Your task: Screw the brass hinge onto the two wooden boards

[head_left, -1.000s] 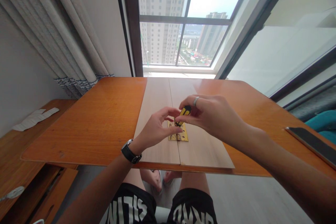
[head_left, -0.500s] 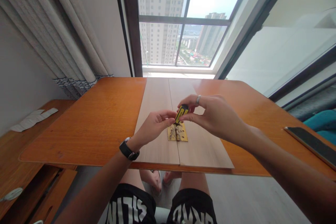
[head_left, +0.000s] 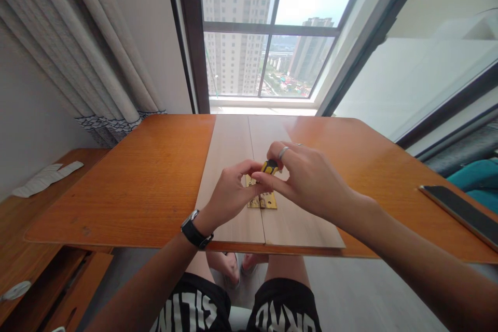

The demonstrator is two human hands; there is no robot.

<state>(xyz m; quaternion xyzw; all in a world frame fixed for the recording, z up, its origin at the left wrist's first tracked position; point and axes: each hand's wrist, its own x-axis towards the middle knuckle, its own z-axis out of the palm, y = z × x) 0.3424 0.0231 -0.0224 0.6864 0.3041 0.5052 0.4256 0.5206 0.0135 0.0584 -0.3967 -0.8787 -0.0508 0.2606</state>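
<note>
My right hand (head_left: 303, 168) is closed around a short screwdriver (head_left: 270, 167) with a black and yellow handle, held tilted over a brass hinge (head_left: 268, 200). The fingers of my left hand (head_left: 232, 187) are pinched together at the screwdriver's lower end; whatever lies between them is hidden. Flat under both hands, the hinge spans the seam between two pale wood boards, a left board (head_left: 229, 145) and a right board (head_left: 307, 223). Small dark marks and holes show on its leaves, and its upper part is partly covered by my fingers.
Both boards rest on an orange-brown wooden table (head_left: 128, 181). A dark flat object (head_left: 459, 212) lies near the table's right edge. On a lower surface to the left are white paper strips (head_left: 49, 176). An open drawer (head_left: 58, 290) is below, and a window stands behind the table.
My right hand has turned around the screwdriver handle and shifted slightly, its thumb now reaching across toward my left fingers. My left hand has moved slightly right, covering more of the hinge.
</note>
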